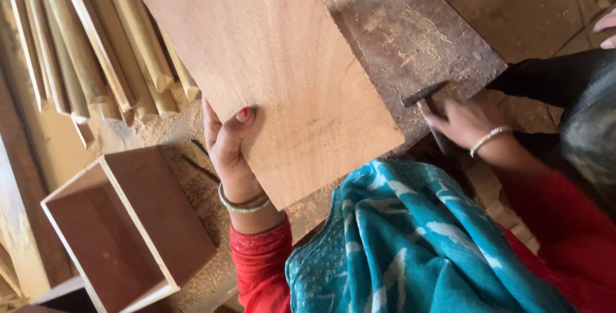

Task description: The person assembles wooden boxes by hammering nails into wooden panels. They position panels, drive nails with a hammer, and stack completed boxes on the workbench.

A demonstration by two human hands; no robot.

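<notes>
A dark, worn work surface (410, 37), dusted with sawdust, carries a large pale plywood panel (269, 76), the biggest thing in view; the panel lies tilted across the surface and its near corner overhangs the surface edge toward the person. Left of the panel, a bundle of light wooden sticks (96, 43) lies fanned out, their cut ends pointing toward the panel's left edge. Below the sticks and left of the panel's near corner sits an open wooden box (122, 229) with pale rims and a reddish-brown inside, resting on a sawdust-strewn floor. Below the panel, a teal patterned scarf (417, 249) drapes over the person's red sleeves. The left hand (228, 146) grasps the panel's left edge, thumb pressed on its top face and fingers hidden beneath, a bangle at the wrist. The right hand (465, 120), just right of the panel's near right corner, has its grip clenched around the handle of a hammer (423, 95), whose dark metal head lies on the surface close to the panel's edge. A small dark nail-like piece (199, 165) lies in the sawdust left of the left hand.
</notes>
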